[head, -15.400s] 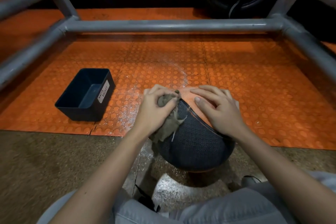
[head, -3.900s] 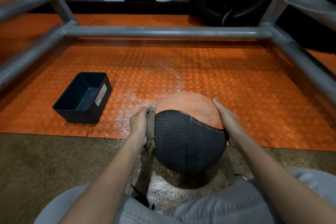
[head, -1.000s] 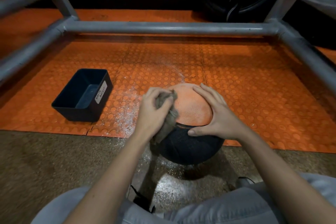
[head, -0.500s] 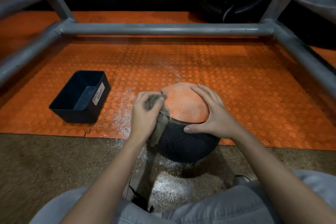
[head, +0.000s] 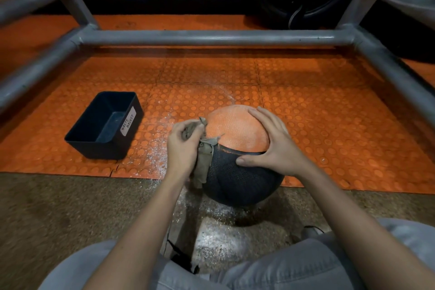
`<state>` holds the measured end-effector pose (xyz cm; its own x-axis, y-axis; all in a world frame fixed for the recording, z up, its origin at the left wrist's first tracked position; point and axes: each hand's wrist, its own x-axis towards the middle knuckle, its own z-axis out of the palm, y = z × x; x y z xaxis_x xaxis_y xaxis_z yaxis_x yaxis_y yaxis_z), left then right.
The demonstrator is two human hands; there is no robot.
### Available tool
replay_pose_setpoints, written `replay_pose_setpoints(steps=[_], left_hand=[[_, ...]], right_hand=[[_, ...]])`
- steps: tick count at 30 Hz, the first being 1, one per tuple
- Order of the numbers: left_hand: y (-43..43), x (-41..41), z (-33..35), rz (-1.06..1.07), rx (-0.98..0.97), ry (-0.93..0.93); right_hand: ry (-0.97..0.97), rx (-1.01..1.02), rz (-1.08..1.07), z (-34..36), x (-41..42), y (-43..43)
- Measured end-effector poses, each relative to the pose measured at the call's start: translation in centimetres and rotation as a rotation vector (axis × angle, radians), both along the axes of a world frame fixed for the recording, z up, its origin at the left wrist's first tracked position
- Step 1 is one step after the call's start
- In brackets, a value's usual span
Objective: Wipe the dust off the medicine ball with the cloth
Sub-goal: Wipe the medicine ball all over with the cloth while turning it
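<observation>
Left hand (head: 182, 148) grips cloth (head: 204, 160) hanging down ball's (head: 237, 172) left side; right hand (head: 273, 146) spread flat on top, orange panel up.

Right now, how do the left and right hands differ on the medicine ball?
The left hand grips the bunched cloth; the right hand holds nothing. The left hand's fingers are curled, at the left side of the medicine ball; the right hand's fingers lie spread over its top right. The left hand meets the ball through the cloth; the right hand touches it bare. Both are on the ball.
</observation>
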<state>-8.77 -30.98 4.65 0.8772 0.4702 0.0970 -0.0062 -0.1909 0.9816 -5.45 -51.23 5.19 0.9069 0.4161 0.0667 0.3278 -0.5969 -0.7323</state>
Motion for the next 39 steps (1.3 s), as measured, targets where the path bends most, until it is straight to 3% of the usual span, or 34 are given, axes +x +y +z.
replay_pose_setpoints(steps=[3, 7, 9, 13, 15, 18, 22, 24, 26, 28, 30, 33, 39], left_hand=[[-1.6, -0.9, 0.3, -0.137, 0.191, -0.11], [-3.3, -1.8, 0.2, -0.336, 0.675, -0.335], [-2.6, -1.2, 0.2, -0.352, 0.656, -0.311], [0.4, 0.5, -0.3, -0.145, 0.181, -0.05], [0.9, 0.7, -0.4, -0.101, 0.142, -0.022], [-1.1, 0.0, 0.1, -0.208, 0.227, -0.108], [-2.8, -1.4, 0.5, -0.357, 0.636, -0.294], [-2.3, -1.2, 0.5, -0.387, 0.638, -0.305], [-1.3, -0.6, 0.2, -0.331, 0.459, -0.23], [0.0, 0.6, -0.2, -0.205, 0.158, -0.07], [0.7, 1.2, -0.5, -0.101, 0.04, 0.032], [-0.1, 0.8, -0.5, -0.103, 0.14, 0.046], [-3.3, -1.6, 1.2, -0.36, 0.678, -0.154]], right_hand=[[-0.007, 0.012, -0.005, -0.1, 0.1, 0.0], [-0.03, -0.003, 0.002, -0.1, 0.1, 0.1], [-0.033, -0.007, 0.0, 0.0, 0.0, 0.2], [-0.012, 0.007, -0.011, 0.1, 0.0, 0.1], [-0.009, 0.02, -0.018, 0.1, -0.1, 0.0], [-0.008, 0.027, -0.034, 0.0, 0.1, 0.0], [-0.041, 0.011, -0.017, -0.2, 0.0, 0.1], [-0.032, -0.001, -0.01, -0.2, -0.1, 0.1], [-0.032, -0.01, -0.011, -0.1, -0.2, 0.3], [-0.025, -0.012, -0.021, 0.1, -0.2, 0.4], [-0.018, -0.013, -0.032, 0.1, -0.2, 0.3], [-0.003, 0.014, -0.029, 0.1, -0.1, 0.0], [-0.058, 0.004, -0.019, -0.2, 0.0, 0.4]])
